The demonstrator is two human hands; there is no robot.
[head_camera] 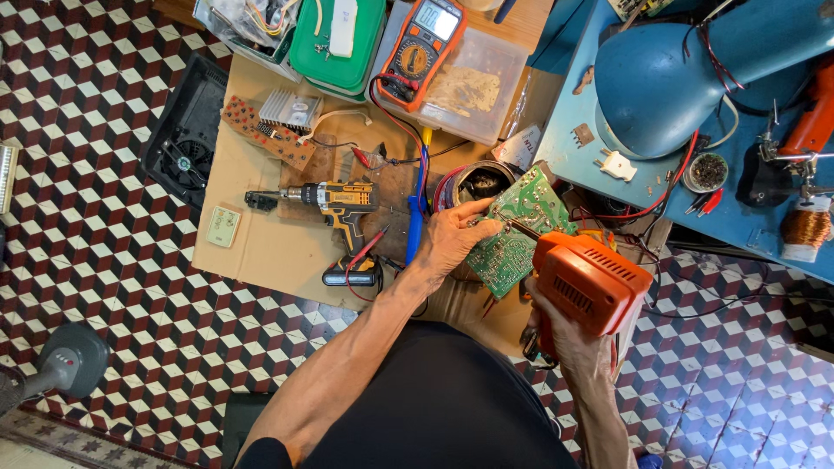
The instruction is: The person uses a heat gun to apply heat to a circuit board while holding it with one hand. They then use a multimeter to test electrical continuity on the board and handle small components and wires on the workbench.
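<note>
my left hand (447, 243) is gripping a green circuit board (514, 234): the fingers (480, 227) are curling onto its near face, thumb (473, 208) lying along its upper edge, and the board is tilting above the cardboard sheet (261, 252). my right hand (565, 334) is closing around the handle of an orange soldering gun (586, 278); the fingers are wrapping tight around the grip, mostly hidden under the housing. the gun's dark tip (521, 228) is meeting the board's surface near the left fingers.

just behind the board, a round can (482, 178) with red wire is sitting on the cardboard. left of the left hand, a yellow cordless drill (334, 204) is lying on its side, with a blue-handled screwdriver (417, 217) beside it. further up, an orange multimeter (419, 48) is resting on a clear plastic box (486, 87), next to a green lidded container (334, 48). a brown perforated board (265, 130) and a finned heatsink (289, 108) are lying at the cardboard's upper left, a black fan unit (182, 139) just beyond on the tiled floor (87, 260). to the right, a blue lamp (686, 78) is standing on the blue desk (573, 148), with a copper wire spool (806, 227) at its far edge.
</note>
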